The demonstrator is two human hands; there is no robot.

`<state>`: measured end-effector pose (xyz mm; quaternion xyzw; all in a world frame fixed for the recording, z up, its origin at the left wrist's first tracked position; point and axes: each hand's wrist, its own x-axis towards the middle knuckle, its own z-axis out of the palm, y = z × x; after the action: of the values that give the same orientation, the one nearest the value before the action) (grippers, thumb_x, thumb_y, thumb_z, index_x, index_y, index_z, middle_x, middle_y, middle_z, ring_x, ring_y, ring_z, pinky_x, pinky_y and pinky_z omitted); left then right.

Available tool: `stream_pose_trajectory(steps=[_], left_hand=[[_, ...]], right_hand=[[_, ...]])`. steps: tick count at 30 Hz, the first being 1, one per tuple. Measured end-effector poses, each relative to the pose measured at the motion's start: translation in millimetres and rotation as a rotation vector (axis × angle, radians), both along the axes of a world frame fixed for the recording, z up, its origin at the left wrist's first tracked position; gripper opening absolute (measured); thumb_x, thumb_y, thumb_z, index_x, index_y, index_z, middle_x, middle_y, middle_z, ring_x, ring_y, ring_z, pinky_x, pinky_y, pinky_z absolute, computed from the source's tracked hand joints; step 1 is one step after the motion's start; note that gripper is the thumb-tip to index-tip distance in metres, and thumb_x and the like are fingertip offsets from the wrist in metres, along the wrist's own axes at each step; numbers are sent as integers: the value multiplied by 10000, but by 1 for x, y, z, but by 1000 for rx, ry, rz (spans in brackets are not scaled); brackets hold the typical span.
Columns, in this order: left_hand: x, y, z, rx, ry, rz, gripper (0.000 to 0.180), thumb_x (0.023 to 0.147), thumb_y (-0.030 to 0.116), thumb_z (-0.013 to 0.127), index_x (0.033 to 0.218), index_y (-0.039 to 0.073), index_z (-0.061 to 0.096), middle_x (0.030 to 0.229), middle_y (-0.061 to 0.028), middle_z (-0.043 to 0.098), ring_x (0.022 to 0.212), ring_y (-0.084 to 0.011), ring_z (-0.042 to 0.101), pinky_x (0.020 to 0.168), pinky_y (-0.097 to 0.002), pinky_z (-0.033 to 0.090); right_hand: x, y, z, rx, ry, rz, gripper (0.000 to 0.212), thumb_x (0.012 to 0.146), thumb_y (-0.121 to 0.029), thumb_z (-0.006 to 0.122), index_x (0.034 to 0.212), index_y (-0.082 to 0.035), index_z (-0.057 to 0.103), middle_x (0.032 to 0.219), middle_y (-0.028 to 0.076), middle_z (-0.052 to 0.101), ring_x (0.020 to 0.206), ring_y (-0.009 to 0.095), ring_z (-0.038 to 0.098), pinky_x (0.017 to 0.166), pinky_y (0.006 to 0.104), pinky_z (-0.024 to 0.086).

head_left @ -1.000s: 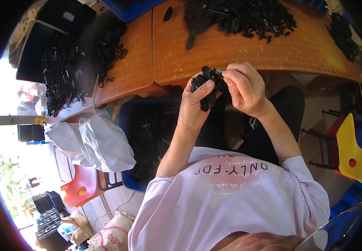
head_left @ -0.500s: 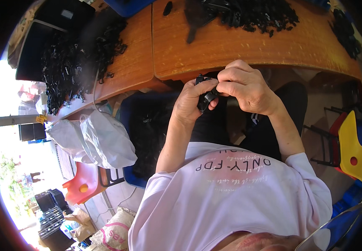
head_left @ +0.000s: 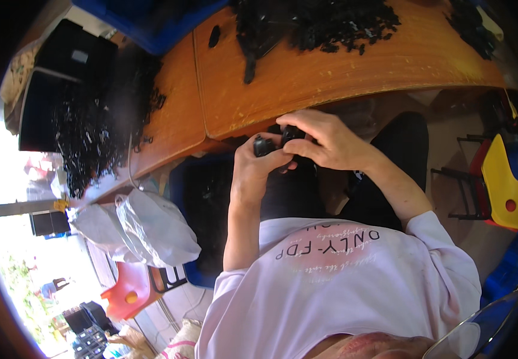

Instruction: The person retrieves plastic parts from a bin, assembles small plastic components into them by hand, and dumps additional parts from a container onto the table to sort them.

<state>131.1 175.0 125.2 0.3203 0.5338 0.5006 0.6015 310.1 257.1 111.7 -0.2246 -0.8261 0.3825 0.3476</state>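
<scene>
Above my lap, just short of the table edge, both my hands are close together on black plastic pieces. My left hand (head_left: 248, 170) is closed round a small black plastic part (head_left: 264, 146), whose rounded end shows above the fingers. Against it, my right hand (head_left: 334, 143) has its thumb and fingers closed on a dark portion (head_left: 292, 134). Whether this is the same part or a second one I cannot tell, since the fingers cover where they meet.
Heaps of small black parts lie on the wooden table (head_left: 259, 102), one pile (head_left: 97, 119) at left and another (head_left: 349, 24) at the far side. A blue bin (head_left: 178, 179) and white bag (head_left: 157, 230) stand at my left. A yellow chair (head_left: 504, 185) is at right.
My view has shifted, and both hands appear lower and slightly left. The right hand has turned from pinching at the part's top to wrapping its fingers over black plastic beside the left hand.
</scene>
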Motion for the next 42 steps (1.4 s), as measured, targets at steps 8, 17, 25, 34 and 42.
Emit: stream_pose_trajectory(steps=[8, 17, 25, 34, 42], left_hand=[[-5, -20, 11, -35, 67, 54, 253, 787, 14, 739, 1005, -71, 642, 935, -154, 736, 744, -160, 685, 717, -271, 558], [-109, -78, -32, 32, 1302, 43, 317, 844, 128, 746, 1097, -54, 695, 983, -180, 750, 911, -230, 731, 859, -321, 547], [-58, 83, 8, 450, 1387, 474, 404, 937, 370, 656, 1152, 34, 716, 1061, -163, 730, 977, -325, 699, 867, -402, 532], [-19, 155, -41, 417, 1650, 492, 91, 806, 155, 631, 869, 97, 661, 860, -111, 683, 898, -306, 650, 771, -460, 512], [-7, 104, -50, 708, 783, 697, 329, 833, -31, 649, 1145, -17, 545, 1126, -244, 617, 1020, -461, 616, 818, -499, 517]], right_hand=[[-9, -5, 4, -594, 85, 67, 207, 969, -91, 672, 1143, 19, 653, 907, 81, 719, 802, 110, 680, 695, 243, 549], [80, 129, -16, 430, -337, -1089, 265, 1010, -292, 577, 997, -58, 701, 915, 146, 675, 865, 357, 671, 751, 482, 530], [61, 129, -28, 460, -512, -1021, 76, 863, -116, 674, 922, -71, 689, 947, 114, 619, 953, 333, 636, 755, 481, 529], [132, 167, -100, 365, -151, -820, 108, 938, -97, 662, 1022, -31, 646, 924, 109, 677, 867, 232, 661, 791, 341, 524], [109, 148, -102, 413, -54, -777, 237, 989, -231, 684, 1021, 2, 656, 910, 96, 673, 839, 215, 624, 812, 337, 505]])
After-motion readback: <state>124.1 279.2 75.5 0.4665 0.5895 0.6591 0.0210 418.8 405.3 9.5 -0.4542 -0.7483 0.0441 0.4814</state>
